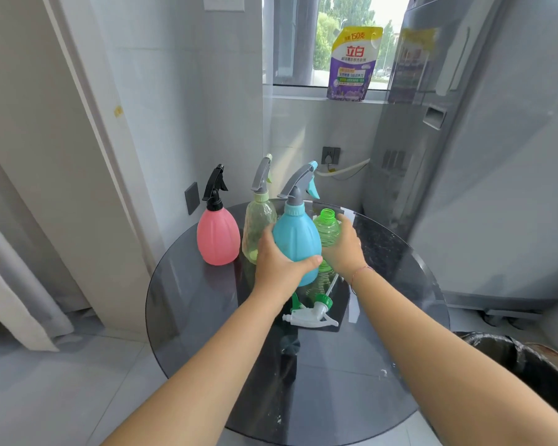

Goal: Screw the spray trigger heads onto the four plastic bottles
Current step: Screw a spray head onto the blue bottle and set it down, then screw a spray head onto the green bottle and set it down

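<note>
Head view: three down, one to go. My left hand [279,262] is wrapped around the blue bottle [298,243], trigger already on it. My right hand [343,249] is curled round the green bottle [327,230], which stands upright on the worktop [400,317] with its neck open. The last trigger head [313,313] lies flat on its side just in front of both hands — long axis roughly left-right, dip tube running up toward the green bottle. I'd guess the left hand should let go and grab it, since the right hand is already steadying the bottle.
</note>
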Action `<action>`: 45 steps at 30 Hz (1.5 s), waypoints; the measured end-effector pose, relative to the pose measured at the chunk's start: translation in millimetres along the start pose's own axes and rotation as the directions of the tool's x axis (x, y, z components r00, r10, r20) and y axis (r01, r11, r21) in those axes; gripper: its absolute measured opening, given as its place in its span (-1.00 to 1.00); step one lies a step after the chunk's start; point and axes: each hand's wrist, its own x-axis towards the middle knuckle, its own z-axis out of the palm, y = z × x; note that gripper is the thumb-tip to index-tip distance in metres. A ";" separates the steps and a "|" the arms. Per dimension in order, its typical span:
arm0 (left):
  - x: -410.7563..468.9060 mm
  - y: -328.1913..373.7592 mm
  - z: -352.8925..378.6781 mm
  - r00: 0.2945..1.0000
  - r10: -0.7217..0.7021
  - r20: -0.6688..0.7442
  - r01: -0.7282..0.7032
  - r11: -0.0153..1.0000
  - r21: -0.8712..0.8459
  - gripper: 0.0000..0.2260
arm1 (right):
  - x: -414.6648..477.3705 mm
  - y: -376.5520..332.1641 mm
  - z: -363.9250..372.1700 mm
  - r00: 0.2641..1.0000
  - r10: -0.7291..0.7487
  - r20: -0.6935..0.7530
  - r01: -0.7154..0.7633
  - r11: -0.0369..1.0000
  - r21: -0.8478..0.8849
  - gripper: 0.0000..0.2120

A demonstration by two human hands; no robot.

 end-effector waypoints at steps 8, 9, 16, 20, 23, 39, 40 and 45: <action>23.6 -10.6 26.2 0.999 -0.021 -0.024 0.022 0.998 0.065 -0.12 | 8.4 21.7 -13.2 0.997 -0.013 -0.070 0.017 0.998 0.062 -0.33; 25.1 -10.6 30.3 0.999 -0.019 -0.045 0.023 0.997 0.078 -0.12 | 8.7 26.6 -17.8 0.997 -0.005 -0.080 0.009 0.999 0.053 -0.30; 32.1 -6.8 70.9 0.976 0.017 -0.217 0.047 0.957 0.286 -0.11 | 7.0 43.0 -35.4 0.999 -0.001 -0.040 0.005 0.996 0.092 -0.18; 37.8 -9.9 83.8 0.960 -0.014 -0.280 0.109 0.939 0.326 -0.10 | 4.7 46.5 -36.1 1.000 -0.014 -0.021 0.017 0.991 0.133 -0.21; 40.5 -14.4 89.3 0.951 -0.044 -0.305 0.142 0.940 0.310 -0.10 | 3.6 48.7 -36.8 1.000 -0.023 -0.015 0.025 0.988 0.155 -0.22; 52.3 -14.9 95.8 0.947 -0.106 -0.303 0.204 0.928 0.311 -0.09 | 2.1 55.4 -38.8 0.999 -0.048 0.022 0.042 0.980 0.192 -0.21; 52.1 -14.5 95.6 0.948 -0.108 -0.301 0.204 0.929 0.308 -0.09 | 2.1 55.7 -39.1 0.999 -0.049 0.021 0.044 0.980 0.193 -0.21; 44.9 -10.0 93.4 0.955 -0.034 -0.295 0.130 0.941 0.314 -0.14 | -0.2 55.3 -38.6 0.998 -0.060 0.002 0.059 0.980 0.189 -0.21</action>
